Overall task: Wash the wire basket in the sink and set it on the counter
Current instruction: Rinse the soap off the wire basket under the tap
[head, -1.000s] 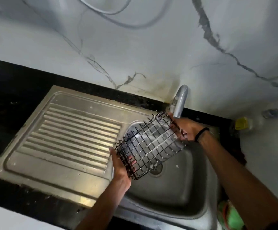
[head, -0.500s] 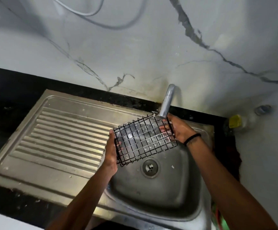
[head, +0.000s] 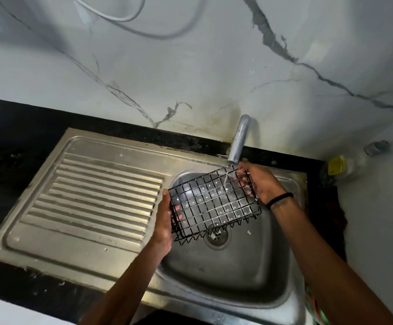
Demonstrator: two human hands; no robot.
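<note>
Two hands are occupied: the wire basket (head: pixel 213 204) is gripped at its left end by the left hand (head: pixel 164 221) and at its far right end by the right hand (head: pixel 260 181), over the sink (head: pixel 226 273) under the tap (head: pixel 237 141). Rinsing appears underway; placement on the desk (head: pixel 15 134) is judged outstanding.

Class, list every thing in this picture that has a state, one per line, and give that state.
tap: running, water falling onto the basket
wire basket: held over the sink, tilted, wet
left hand: grips the basket's left end
right hand: grips the basket's right end
sink: drain open, no standing water
drainboard: bare
</note>
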